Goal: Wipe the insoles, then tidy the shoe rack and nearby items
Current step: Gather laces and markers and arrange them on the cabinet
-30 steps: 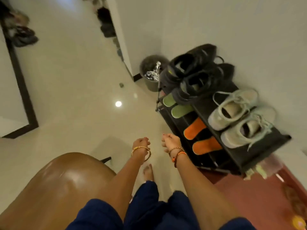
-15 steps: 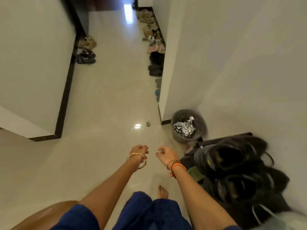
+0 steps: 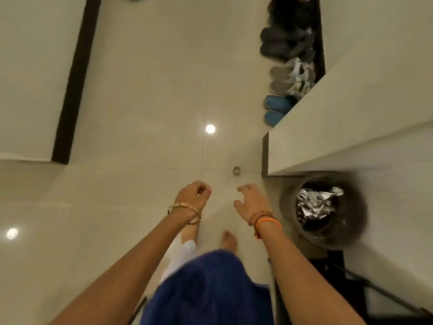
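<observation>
i'm looking almost straight down at the pale glossy floor (image 3: 140, 113) now; half a second ago the view ran far down the corridor, and a second ago the shoe rack with its white sneakers and orange insoles filled the right side. of the rack i see only a dark corner of frame (image 3: 365, 287) at the lower right edge; the insoles are out of view, so i cannot say where they lie.

my left hand (image 3: 193, 195) holds nothing, fingers curled in toward the palm much as before, a gold bangle (image 3: 184, 208) on the wrist. my right hand (image 3: 251, 202) has loosened since the last frame: fingers spread and only slightly bent, empty, with an orange thread band (image 3: 267, 222) at the wrist.

the round bin (image 3: 325, 207) with crumpled foil (image 3: 314, 202) inside has slid from ahead of me to just right of the right hand. a small ring-like object (image 3: 236, 170) sits on the floor just beyond that hand, near the wall corner (image 3: 266, 156). beyond the corner, blue slippers (image 3: 276, 109), grey sandals (image 3: 288, 78) and dark shoes (image 3: 283, 41) line the wall, nearer than before. two bare feet (image 3: 228, 240) show below the hands.
</observation>
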